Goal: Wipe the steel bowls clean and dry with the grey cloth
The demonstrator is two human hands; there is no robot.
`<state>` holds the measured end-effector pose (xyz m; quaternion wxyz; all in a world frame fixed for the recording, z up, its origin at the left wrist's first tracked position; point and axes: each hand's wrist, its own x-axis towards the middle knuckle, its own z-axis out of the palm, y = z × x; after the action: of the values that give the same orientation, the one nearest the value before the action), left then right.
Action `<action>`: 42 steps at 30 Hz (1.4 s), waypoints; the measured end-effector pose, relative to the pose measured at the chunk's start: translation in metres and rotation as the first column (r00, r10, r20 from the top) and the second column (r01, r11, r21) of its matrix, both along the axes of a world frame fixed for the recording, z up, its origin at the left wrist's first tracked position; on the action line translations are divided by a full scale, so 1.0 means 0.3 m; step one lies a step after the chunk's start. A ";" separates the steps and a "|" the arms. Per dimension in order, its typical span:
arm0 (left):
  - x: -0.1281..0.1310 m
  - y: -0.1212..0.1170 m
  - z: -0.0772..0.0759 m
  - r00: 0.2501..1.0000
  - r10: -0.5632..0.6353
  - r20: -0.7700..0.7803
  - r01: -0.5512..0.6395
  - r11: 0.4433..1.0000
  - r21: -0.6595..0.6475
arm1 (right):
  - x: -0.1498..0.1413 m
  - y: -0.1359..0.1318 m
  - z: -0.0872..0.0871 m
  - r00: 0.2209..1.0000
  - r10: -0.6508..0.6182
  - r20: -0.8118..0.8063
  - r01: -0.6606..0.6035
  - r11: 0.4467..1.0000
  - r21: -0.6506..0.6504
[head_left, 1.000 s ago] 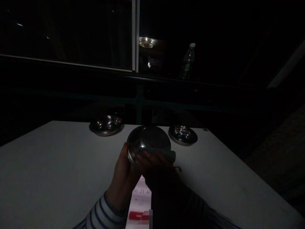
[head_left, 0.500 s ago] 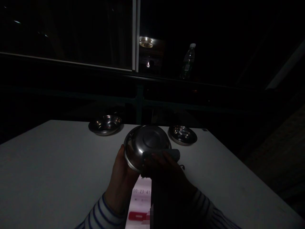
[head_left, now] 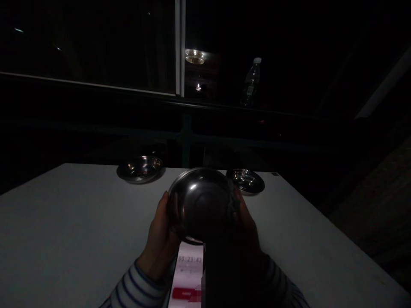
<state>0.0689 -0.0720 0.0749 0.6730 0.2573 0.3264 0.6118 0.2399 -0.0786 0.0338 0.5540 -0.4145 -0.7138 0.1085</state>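
A shiny metal bowl (head_left: pixel 202 201) is tilted in front of me, held above the table. My left hand (head_left: pixel 158 239) is closed on its left edge, thumb up along the side. At the right edge, my right hand (head_left: pixel 248 222) presses a dark grey cloth (head_left: pixel 233 199) against the bowl, fingers wrapped round the rim area. Much of that hand and its wrist is lost in shadow. Whether the bowl's inside or underside faces me is hard to tell in this dim light.
On the white table (head_left: pixel 80 226), one metal bowl (head_left: pixel 140 170) sits at the back left and another (head_left: pixel 246 182) at the back right. A lit phone (head_left: pixel 186 273) showing a timer lies below my hands. Beyond the table, a plastic bottle (head_left: pixel 251 85) stands on a ledge by the window frame (head_left: pixel 180 47).
My right hand and the cloth have moved from across the bowl's near right side to its right edge. The bowl has turned in my hands; my left hand still grips its left side.
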 end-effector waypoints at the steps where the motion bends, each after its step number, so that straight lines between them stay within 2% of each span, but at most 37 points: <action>1: 0.002 0.003 0.002 1.000 -0.010 0.026 0.011 1.000 -0.029 | 0.009 0.001 0.010 1.000 0.016 -0.008 -0.016 1.000 -0.022; 5: 0.010 -0.006 0.012 0.993 -0.085 0.083 0.094 0.989 -0.112 | 0.045 0.022 0.052 0.995 0.079 0.064 -0.074 0.995 -0.068; 8: 0.009 -0.009 0.013 0.990 -0.138 0.044 0.142 0.983 -0.113 | 0.059 0.038 0.099 0.967 0.153 0.202 -0.148 0.988 -0.041; 12: 0.002 0.000 0.012 0.989 -0.149 -0.009 0.147 0.983 -0.112 | 0.054 0.051 0.162 0.901 0.198 0.385 -0.226 0.974 0.028; 16: 0.000 0.002 0.015 0.987 -0.151 -0.051 0.145 0.984 -0.101 | 0.028 0.064 0.197 0.815 0.141 0.562 -0.244 0.963 0.112; 21: 0.005 -0.013 0.045 0.987 -0.154 0.041 0.159 0.972 -0.172 | -0.038 0.056 0.204 0.663 0.013 0.748 -0.264 0.939 0.219; 24: 0.004 -0.019 0.067 0.981 -0.174 0.085 0.187 0.963 -0.192 | -0.099 0.025 0.199 0.615 -0.036 0.788 -0.306 0.910 0.281; 27: 0.002 -0.020 0.075 0.979 -0.180 0.100 0.199 0.952 -0.233 | -0.150 0.002 0.197 0.566 -0.033 0.824 -0.337 0.903 0.268; 30: 0.001 -0.019 0.067 0.985 -0.142 0.093 0.161 0.954 -0.251 | -0.157 0.016 0.210 0.531 -0.002 0.847 -0.366 0.901 0.232; 32: 0.001 -0.018 0.058 0.987 -0.130 0.096 0.149 0.962 -0.230 | -0.131 0.043 0.228 0.558 0.021 0.830 -0.363 0.905 0.222; 35: 0.001 -0.013 0.053 0.985 -0.133 0.106 0.152 0.969 -0.196 | -0.064 0.082 0.255 0.673 0.078 0.736 -0.302 0.937 0.178; 39: -0.002 -0.010 0.063 0.989 -0.103 0.104 0.118 0.982 -0.150 | 0.017 0.104 0.257 0.849 0.243 0.469 -0.277 0.961 0.005; 42: -0.006 -0.009 0.064 0.980 -0.140 0.144 0.162 0.976 -0.149 | 0.050 0.104 0.222 0.920 0.308 0.243 -0.299 0.952 -0.071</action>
<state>0.0672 -0.0747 0.0940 0.7562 0.1857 0.3085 0.5464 0.2548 -0.0474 0.1006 0.4290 -0.3181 -0.8318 0.1511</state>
